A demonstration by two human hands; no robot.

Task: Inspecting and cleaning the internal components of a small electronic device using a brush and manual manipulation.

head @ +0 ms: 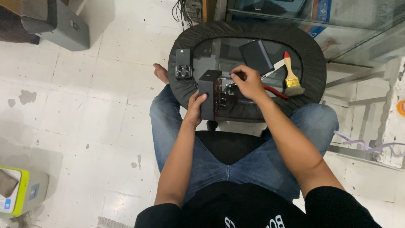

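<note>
- My left hand (196, 108) held a small black box (211, 93) upright on the near edge of the round table (310, 50), fingers wrapped around its left side and thumb on the face turned toward me.
- The box's right side was open, and I could see dark reddish insides with small metal parts there, though too small to tell apart.
- My right hand (249, 82) was just to the right of the box, fingers pinched tight together over something tiny near the open side; what it pinched I could not make out.
- Small silver bits (230, 85) lay on the table just under that right hand, touching or nearly touching the box.
- Beyond my left hand, toward the far left of the table, lay a black flat part with a square connector (183, 64).
- Beyond my right hand lay a dark rectangular cover (256, 56), tilted on the glass.
- To the right of my right hand sat a paintbrush (290, 76) with a wooden handle and a red tip, bristles toward me.
- Red-handled pliers (276, 92) stuck out from under my right wrist, between it and the brush.
- The table had a padded black rim and a glass middle, and stood over my knees in blue jeans (257, 164).
- Far off to my left, on the white tiled floor (84, 109), stood a grey case (63, 25).
</note>
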